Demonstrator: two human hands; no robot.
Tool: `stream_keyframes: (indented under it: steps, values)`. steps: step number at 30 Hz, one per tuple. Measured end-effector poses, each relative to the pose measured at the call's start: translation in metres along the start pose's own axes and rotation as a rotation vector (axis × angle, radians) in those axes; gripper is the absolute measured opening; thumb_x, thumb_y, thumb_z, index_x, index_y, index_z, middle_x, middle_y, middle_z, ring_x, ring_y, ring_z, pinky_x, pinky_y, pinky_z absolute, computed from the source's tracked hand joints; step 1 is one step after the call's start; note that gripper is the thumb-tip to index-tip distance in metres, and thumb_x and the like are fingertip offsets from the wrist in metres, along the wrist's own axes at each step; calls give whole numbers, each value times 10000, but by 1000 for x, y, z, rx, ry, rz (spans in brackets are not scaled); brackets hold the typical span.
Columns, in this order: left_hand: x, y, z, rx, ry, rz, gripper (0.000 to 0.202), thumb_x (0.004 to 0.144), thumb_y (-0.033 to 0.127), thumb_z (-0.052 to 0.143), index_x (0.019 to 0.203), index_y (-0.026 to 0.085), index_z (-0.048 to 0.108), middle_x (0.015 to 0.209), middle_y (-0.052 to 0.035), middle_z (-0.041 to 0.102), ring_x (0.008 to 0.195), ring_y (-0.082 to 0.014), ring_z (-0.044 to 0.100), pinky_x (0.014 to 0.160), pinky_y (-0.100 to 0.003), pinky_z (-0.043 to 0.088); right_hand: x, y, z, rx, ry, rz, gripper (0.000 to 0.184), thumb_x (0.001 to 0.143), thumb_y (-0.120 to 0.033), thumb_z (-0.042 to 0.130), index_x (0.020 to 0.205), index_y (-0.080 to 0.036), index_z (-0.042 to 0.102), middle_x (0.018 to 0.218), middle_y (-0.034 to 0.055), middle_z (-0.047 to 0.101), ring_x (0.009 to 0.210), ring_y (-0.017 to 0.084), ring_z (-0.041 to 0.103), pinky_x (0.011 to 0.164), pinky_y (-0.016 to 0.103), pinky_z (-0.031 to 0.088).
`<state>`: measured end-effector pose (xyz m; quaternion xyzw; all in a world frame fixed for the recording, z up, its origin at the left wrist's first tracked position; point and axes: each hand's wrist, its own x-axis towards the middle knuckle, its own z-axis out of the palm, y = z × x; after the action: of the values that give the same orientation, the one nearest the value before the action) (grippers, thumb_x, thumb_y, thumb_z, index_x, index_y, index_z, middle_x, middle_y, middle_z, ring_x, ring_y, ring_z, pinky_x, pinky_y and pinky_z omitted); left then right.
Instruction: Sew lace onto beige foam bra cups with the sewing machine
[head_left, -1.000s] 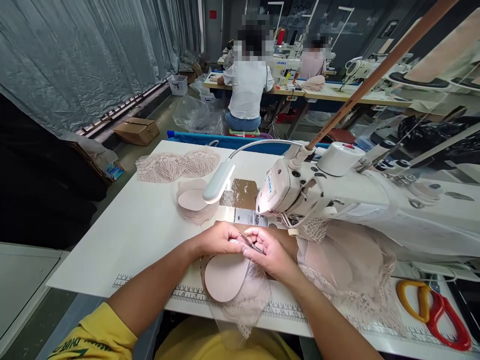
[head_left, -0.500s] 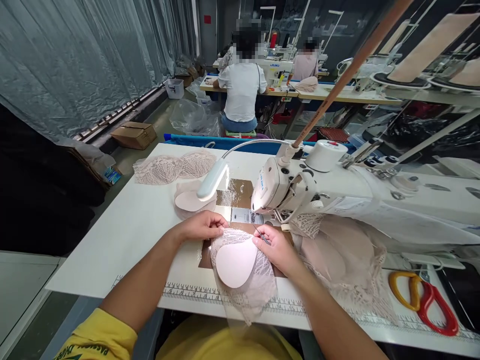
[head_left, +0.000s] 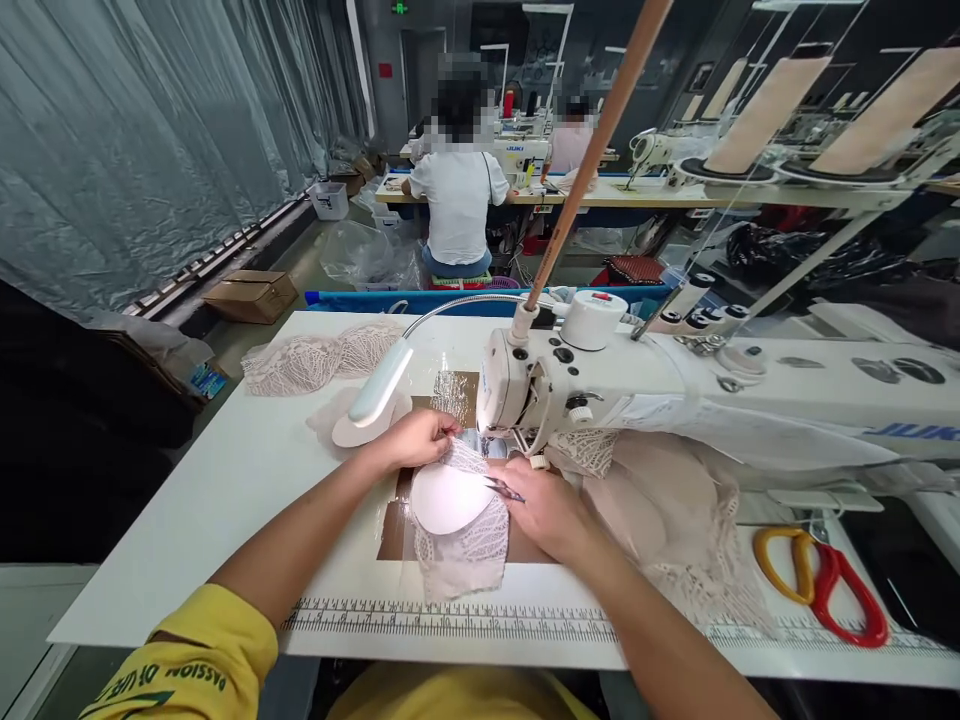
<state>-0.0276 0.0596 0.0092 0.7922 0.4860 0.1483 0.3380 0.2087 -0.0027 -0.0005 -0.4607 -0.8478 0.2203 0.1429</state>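
Below the needle of the white sewing machine (head_left: 517,385) lies a pale pink lace bra piece (head_left: 469,545) with a smooth oval foam cup (head_left: 448,497) on it. My left hand (head_left: 424,438) pinches the top left edge of the lace, close to the presser foot. Against the right side of the lace rests my right hand (head_left: 544,505), its fingers closed around slim metal tweezers (head_left: 505,489) whose tips lie over the cup. The right fingertips are partly hidden near the machine head.
A lamp (head_left: 381,382) hangs over another cup piece (head_left: 360,428); lace pieces (head_left: 322,360) lie behind. More lace cups (head_left: 660,500) are right of the needle, beside scissors (head_left: 847,595). A printed ruler (head_left: 450,622) runs along the front edge. A co-worker (head_left: 459,205) sits ahead.
The lace piece has moved up toward the needle and turned, its lower end drawn off the ruler. My right hand now lies flatter, and the tweezers point left. The camera view has shifted.
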Motion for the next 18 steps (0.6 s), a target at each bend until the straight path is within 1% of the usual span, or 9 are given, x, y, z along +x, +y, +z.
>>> stream_keyframes:
  steps: [1, 4, 6, 8, 10, 12, 15, 18]
  values:
    - [5, 1, -1, 39, 2, 14, 285, 750, 120, 486, 957, 122, 682, 789, -47, 674, 704, -174, 594, 647, -244, 441, 0, 0, 3, -37, -21, -1, 279, 884, -220, 442, 1097, -240, 620, 946, 34, 628, 816, 171, 578, 652, 244, 375]
    - [12, 7, -5, 160, 44, 57, 255, 724, 81, 502, 898, 131, 682, 817, -67, 655, 777, -209, 588, 703, -281, 444, 0, 0, 7, -146, -41, 4, 313, 860, -190, 462, 1126, -237, 620, 941, 32, 623, 814, 174, 591, 638, 252, 360]
    - [7, 14, -7, 233, 95, 84, 249, 740, 72, 493, 902, 133, 671, 889, -93, 636, 857, -237, 573, 756, -317, 442, 1, 0, 7, -189, -39, 11, 323, 849, -183, 472, 1130, -241, 622, 929, 28, 628, 803, 176, 596, 628, 262, 351]
    - [-4, 24, -4, 287, 129, 106, 235, 779, 79, 469, 903, 136, 660, 921, -106, 615, 882, -248, 560, 768, -340, 444, 1, -1, 6, -204, -37, 25, 328, 848, -186, 479, 1136, -250, 621, 924, 22, 638, 807, 178, 601, 624, 267, 347]
    - [-17, 32, 5, 327, 136, 145, 223, 824, 101, 448, 901, 143, 653, 896, -100, 608, 841, -233, 564, 736, -334, 460, 1, -2, 5, -198, -42, 40, 323, 853, -194, 480, 1135, -259, 622, 927, 17, 649, 820, 179, 603, 624, 268, 347]
    - [-28, 39, 20, 364, 143, 214, 222, 864, 130, 440, 936, 152, 648, 905, -96, 619, 826, -216, 577, 728, -323, 483, 1, -3, 5, -197, -44, 49, 302, 864, -201, 472, 1114, -260, 630, 932, 16, 656, 817, 176, 603, 619, 269, 347]
    - [-36, 43, 40, 439, 170, 281, 240, 917, 178, 421, 1017, 147, 637, 1009, -117, 639, 916, -225, 586, 814, -356, 502, 1, -4, 5, -211, -38, 56, 288, 869, -193, 464, 1093, -254, 635, 916, 16, 657, 794, 173, 599, 616, 270, 349]
    - [-35, 41, 49, 511, 171, 294, 276, 936, 200, 408, 1089, 121, 624, 1124, -150, 629, 1013, -250, 573, 878, -403, 497, 2, -5, 6, -222, -28, 65, 289, 871, -195, 466, 1096, -252, 636, 908, 19, 662, 801, 179, 601, 626, 268, 358]
